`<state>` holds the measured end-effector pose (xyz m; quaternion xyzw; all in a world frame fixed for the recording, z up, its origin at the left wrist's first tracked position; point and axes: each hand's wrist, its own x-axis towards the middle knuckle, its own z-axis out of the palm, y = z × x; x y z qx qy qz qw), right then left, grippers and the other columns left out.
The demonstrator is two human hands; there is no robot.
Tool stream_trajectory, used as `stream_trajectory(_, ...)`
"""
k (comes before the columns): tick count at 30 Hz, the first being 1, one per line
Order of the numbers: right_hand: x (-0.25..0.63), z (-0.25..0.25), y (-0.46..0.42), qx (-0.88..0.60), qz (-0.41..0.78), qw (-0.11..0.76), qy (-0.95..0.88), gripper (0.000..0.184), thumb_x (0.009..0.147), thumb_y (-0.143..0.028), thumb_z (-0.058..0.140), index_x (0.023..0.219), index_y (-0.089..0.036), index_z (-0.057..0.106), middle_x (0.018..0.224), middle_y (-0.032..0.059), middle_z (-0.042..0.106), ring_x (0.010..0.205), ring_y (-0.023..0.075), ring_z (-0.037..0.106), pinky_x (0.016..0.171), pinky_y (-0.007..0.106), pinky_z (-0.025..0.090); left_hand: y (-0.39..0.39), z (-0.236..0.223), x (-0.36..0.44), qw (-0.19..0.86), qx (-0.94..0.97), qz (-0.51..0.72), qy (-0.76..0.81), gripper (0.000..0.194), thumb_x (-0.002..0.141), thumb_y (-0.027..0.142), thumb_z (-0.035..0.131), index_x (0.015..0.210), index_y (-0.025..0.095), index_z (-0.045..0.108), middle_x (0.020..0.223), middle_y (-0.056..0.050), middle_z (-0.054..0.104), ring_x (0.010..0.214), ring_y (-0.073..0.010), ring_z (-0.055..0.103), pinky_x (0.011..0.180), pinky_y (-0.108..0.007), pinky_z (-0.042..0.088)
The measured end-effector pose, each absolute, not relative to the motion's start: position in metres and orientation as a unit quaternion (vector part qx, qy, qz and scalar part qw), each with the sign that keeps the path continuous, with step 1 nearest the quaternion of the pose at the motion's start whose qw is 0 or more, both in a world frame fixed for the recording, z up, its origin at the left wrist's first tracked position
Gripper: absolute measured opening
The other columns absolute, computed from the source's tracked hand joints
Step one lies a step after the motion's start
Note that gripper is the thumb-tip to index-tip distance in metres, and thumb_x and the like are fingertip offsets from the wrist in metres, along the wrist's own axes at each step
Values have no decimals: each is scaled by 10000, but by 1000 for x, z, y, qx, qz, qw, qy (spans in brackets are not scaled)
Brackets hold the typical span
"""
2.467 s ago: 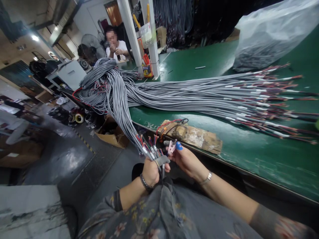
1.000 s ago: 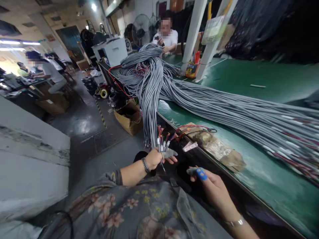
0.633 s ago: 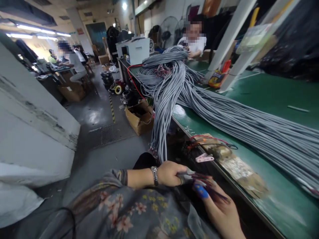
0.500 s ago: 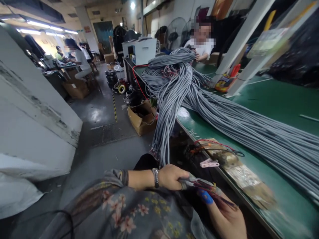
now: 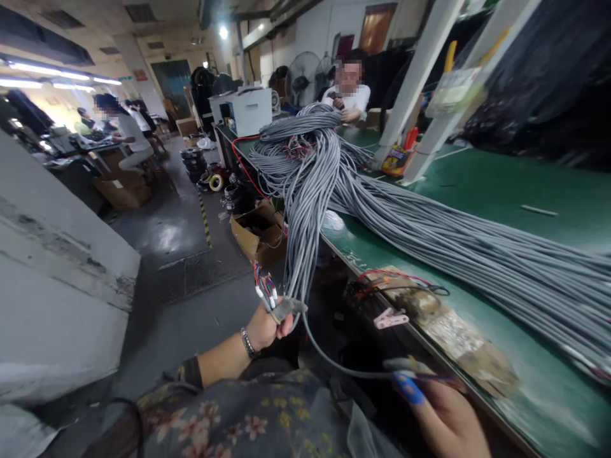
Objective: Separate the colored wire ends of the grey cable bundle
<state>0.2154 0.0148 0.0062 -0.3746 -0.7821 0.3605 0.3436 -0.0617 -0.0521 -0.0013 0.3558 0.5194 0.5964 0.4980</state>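
Observation:
My left hand [image 5: 265, 328] is closed around several grey cable ends, with stripped coloured wires [image 5: 265, 285] and white sleeves poking out above the fist. Grey cables [image 5: 310, 222] hang over the bench edge just beyond it. From there a single grey cable [image 5: 340, 367] curves across to my right hand [image 5: 443, 407], low on the right. The right fingers are closed on that cable's end, and dark wires show between them, partly blurred. Blue tape [image 5: 409, 388] wraps the right thumb.
The green bench [image 5: 477, 184] carries a long bundle of grey cables [image 5: 443, 235]. At its near edge are a pink clip [image 5: 391, 318] and a taped cardboard piece [image 5: 458, 337]. A cardboard box [image 5: 262, 238] stands on the floor. A person [image 5: 348, 95] sits at the far end.
My left hand has moved away from the right, leftward and up, and now shows cable ends in its grip. A cable now spans the gap between my hands. The view has shifted slightly.

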Motion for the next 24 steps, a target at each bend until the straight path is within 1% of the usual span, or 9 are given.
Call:
stream_trajectory(1, 205, 5, 15, -355, 380, 329, -788, 470, 810, -627, 519, 623, -217, 649, 571, 58, 658, 534, 205, 616, 524, 289, 509, -48, 2, -61, 507, 349, 593, 519, 559, 688, 673, 630, 607, 121, 657, 347, 36, 436, 280, -38, 299, 306, -178, 190)
stream_trajectory(3, 183, 3, 14, -314, 436, 302, -788, 510, 836, -639, 468, 606, -208, 614, 550, 37, 626, 496, 172, 565, 500, 270, 486, -39, 9, -52, 540, 348, 565, 518, 507, 639, 605, 715, 755, 112, 703, 392, 35, 490, 289, -34, 309, 312, -178, 185)
stream_trajectory(5, 164, 1, 13, -287, 485, 293, -772, 529, 838, -658, 449, 618, -199, 595, 558, 22, 603, 498, 152, 528, 500, 258, 470, -29, 14, -38, 560, 354, 534, 525, 518, 587, 538, 778, 866, 106, 715, 505, -3, 596, 330, -38, 370, 333, -178, 224)
stream_trajectory(7, 154, -2, 13, -304, 518, 318, -734, 527, 844, -662, 434, 681, -191, 608, 620, 25, 623, 555, 154, 541, 550, 258, 481, -20, 15, -23, 562, 362, 519, 534, 553, 563, 527, 798, 912, 104, 717, 624, -45, 659, 396, -51, 427, 361, -181, 263)
stream_trajectory(13, 152, -1, 12, -327, 560, 352, -675, 490, 833, -648, 480, 771, -189, 639, 733, 37, 653, 669, 167, 567, 654, 275, 493, -7, 9, -7, 583, 412, 485, 505, 586, 627, 622, 726, 906, 107, 737, 655, -48, 655, 436, -39, 396, 407, -184, 279)
stream_trajectory(16, 157, 13, 9, -301, 578, 347, -674, 500, 824, -666, 481, 795, -190, 631, 773, 51, 661, 713, 179, 583, 699, 296, 497, -5, 8, -13, 579, 417, 487, 504, 591, 656, 645, 688, 892, 105, 728, 733, -87, 687, 483, -71, 493, 394, -178, 290)
stream_trajectory(18, 165, 25, 7, -301, 614, 354, -638, 469, 831, -646, 494, 784, -194, 608, 724, 48, 643, 684, 178, 580, 695, 312, 501, -7, 7, -22, 577, 402, 493, 513, 597, 655, 657, 674, 873, 102, 712, 770, -110, 700, 508, -95, 548, 380, -175, 291)
stream_trajectory(21, 189, 41, 2, -314, 663, 422, -532, 442, 810, -649, 518, 696, -223, 535, 530, -17, 474, 505, 147, 473, 567, 311, 489, -15, 1, -45, 565, 399, 469, 548, 595, 651, 676, 654, 815, 106, 689, 752, -101, 697, 449, -86, 536, 361, -180, 285)
stream_trajectory(24, 223, 50, -1, -399, 593, 481, -507, 441, 738, -663, 586, 652, -231, 559, 500, -1, 448, 441, 144, 431, 417, 274, 402, -28, -5, -77, 523, 442, 402, 608, 548, 699, 654, 615, 788, 119, 688, 690, -68, 683, 407, -72, 496, 377, -187, 293)
